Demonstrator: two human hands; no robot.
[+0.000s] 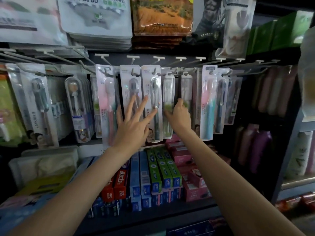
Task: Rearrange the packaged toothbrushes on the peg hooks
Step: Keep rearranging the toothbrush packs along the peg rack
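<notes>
While both hands work mid-row, judged well short of finished. Left hand [134,121] spread flat, fingers straight and fanned, fingertips laid against the white-carded dark-bristle toothbrush pack [130,92] and the neighbouring white-carded pack with the dark green handle [152,103]; nothing gripped, only steadied or pressed. Right hand [179,114] curled, thumb and fingers pinched round the lower part of a clear slim-cased toothbrush with a green grip [185,92], hanging just beside its twin clear case [168,103]. Cannot tell whether that case sits fully on its peg hook [185,72] or is part-way off.

Already hung, by the look of it: pink-handled pack [106,103] to the left of the left hand, pink-and-teal pack [208,103] and a dark blue-handled pack [221,99] to the right, each on its own hook. Farther left, a thicker stack of clear-cased brushes [77,108] and more carded packs [38,103], untouched at present.

Left to do, as a judgement: hard to name any finished order, since colours and pack types sit mixed along the rail and several packs hang crooked or overlapping. Likely remaining: settling the pinched case onto one hook, grouping the two clear cases, squaring the carded packs. Toothpaste boxes [153,172] on the shelf below, bath towel packs [97,19] above.
</notes>
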